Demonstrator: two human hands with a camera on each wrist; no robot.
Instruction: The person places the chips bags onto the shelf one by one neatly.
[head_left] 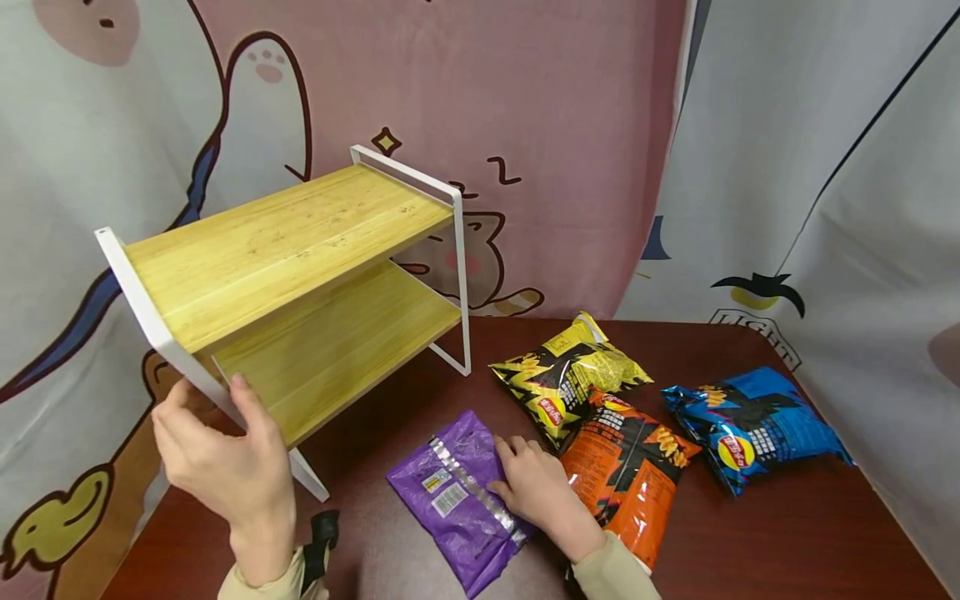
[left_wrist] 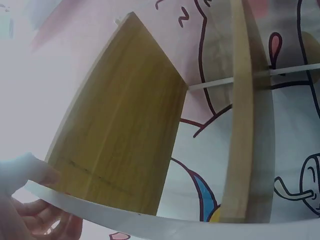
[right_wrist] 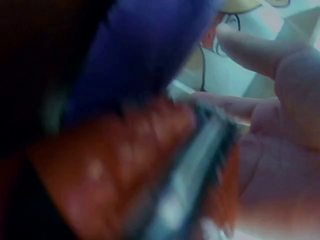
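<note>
A two-tier wooden shelf (head_left: 292,242) with white side frames stands slanted on the left of the table. My left hand (head_left: 232,458) grips its near white side frame (left_wrist: 115,215), thumb on one side and fingers on the other. A purple snack bag (head_left: 450,475) lies flat in front of the shelf, its barcode side up. On its right edge rests my right hand (head_left: 536,487), fingers relaxed. Close beside that hand is an orange chip bag (head_left: 626,467). The right wrist view is blurred, with the orange bag in front of the open palm.
Behind the orange bag lies a yellow chip bag (head_left: 570,371), touching it. Farther right, a blue chip bag (head_left: 757,425) sits near the edge of the dark red table (head_left: 787,533). A printed curtain (head_left: 555,167) hangs close behind the table.
</note>
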